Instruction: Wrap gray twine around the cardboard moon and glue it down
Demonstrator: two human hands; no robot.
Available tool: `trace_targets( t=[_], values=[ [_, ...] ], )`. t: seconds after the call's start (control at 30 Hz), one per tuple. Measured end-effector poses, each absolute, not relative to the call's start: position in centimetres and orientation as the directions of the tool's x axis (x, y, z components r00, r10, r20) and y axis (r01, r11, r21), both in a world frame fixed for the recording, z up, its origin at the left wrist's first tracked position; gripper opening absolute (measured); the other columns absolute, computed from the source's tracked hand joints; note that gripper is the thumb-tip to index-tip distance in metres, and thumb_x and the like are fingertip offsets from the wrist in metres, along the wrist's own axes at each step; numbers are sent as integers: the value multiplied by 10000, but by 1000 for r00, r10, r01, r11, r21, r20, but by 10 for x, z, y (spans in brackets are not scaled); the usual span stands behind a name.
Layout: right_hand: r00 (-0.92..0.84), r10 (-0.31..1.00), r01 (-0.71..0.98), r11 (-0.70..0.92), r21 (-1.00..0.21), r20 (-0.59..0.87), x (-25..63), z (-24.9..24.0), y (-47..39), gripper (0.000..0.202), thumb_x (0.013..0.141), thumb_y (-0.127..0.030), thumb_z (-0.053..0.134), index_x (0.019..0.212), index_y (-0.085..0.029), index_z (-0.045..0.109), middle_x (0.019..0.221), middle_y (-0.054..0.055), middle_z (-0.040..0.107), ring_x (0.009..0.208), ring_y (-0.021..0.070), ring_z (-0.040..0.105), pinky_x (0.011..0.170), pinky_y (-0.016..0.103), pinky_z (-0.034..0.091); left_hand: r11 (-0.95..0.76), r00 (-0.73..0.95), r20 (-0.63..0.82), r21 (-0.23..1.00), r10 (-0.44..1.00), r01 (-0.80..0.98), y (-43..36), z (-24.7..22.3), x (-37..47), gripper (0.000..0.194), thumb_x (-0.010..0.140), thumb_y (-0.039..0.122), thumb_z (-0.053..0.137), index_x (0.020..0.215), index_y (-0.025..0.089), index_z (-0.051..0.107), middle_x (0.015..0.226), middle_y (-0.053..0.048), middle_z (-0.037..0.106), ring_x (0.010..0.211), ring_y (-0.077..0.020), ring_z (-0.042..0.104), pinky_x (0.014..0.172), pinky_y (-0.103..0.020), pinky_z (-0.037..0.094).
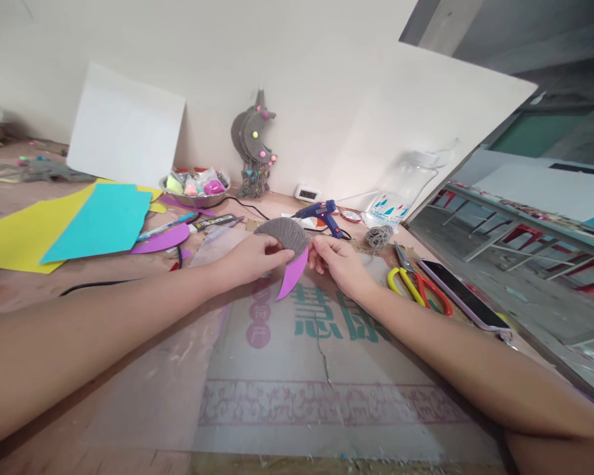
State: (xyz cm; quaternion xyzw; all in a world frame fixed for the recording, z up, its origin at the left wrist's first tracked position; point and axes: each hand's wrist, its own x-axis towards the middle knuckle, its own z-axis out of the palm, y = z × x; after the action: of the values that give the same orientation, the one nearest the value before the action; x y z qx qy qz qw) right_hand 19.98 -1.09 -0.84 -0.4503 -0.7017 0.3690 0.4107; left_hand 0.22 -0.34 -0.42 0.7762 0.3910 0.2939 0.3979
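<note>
My left hand (262, 258) grips a purple crescent-shaped foam piece (294, 274), most of it wound with grey yarn (283, 232). Its bare purple tip points down toward me. At the crescent's right edge, my right hand (337, 260) pinches with thumb and finger at what looks like the yarn strand, too thin to make out fully. A ball of grey yarn (379, 237) lies behind and to the right of that hand. Just beyond the crescent rests a blue hot glue gun (321, 212).
Yellow-and-red-handled scissors (418, 285) and a phone (462, 293) lie at right, below a clear plastic jug (400, 188). Yellow (14, 234) and turquoise sheets (99, 224) spread left, near a metal bowl (193, 198) of colored clay. A finished-looking grey moon hanging (252, 142) is against the wall.
</note>
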Motion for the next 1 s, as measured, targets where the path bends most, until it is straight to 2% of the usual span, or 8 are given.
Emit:
trace_targets(
  t=[0.23,0.43,0.6,0.8,0.9,1.0],
  values=[
    [-250,948,351,280,-894,199,197,-5,-14,245,786,-389,563,695,-164,528,554,-40,498,458,60,380,452,204,306,-461,543,196,787,817,410,-4,-3,2,349,797,445,432,612,158,502,548,16,495,486,-92,433,456,-226,296],
    [-256,946,358,286,-889,201,197,-4,-15,289,803,-416,537,670,-160,519,557,-30,513,466,63,395,456,202,311,-550,543,290,729,788,407,-1,-3,2,346,820,402,422,589,151,485,571,18,482,527,-89,446,504,-225,324],
    [-277,935,317,307,-897,222,201,-9,-11,403,854,-496,409,653,-162,511,584,-2,536,478,74,424,468,216,326,-519,519,281,758,807,395,-2,-3,3,357,828,394,406,563,160,445,549,25,446,504,-86,424,495,-227,322],
    [-278,926,304,336,-892,254,202,-9,-11,335,827,-452,491,647,-169,498,569,-16,508,472,72,407,458,218,309,-505,515,268,766,814,398,-2,-2,3,355,824,401,407,566,161,447,563,20,454,502,-86,422,485,-226,325],
    [-208,925,280,367,-887,317,202,-8,-11,281,827,-434,498,701,-183,480,587,-29,489,481,72,405,467,219,319,-500,514,268,774,815,389,-2,-4,2,350,823,401,407,566,165,429,564,23,444,495,-83,418,478,-225,323],
    [-117,911,229,413,-882,396,203,-9,-10,204,806,-405,542,849,-215,481,599,-56,453,468,72,390,460,219,320,-498,521,264,778,812,383,-1,-4,2,359,825,407,402,559,167,417,555,26,431,483,-80,410,471,-225,317]
  ],
)
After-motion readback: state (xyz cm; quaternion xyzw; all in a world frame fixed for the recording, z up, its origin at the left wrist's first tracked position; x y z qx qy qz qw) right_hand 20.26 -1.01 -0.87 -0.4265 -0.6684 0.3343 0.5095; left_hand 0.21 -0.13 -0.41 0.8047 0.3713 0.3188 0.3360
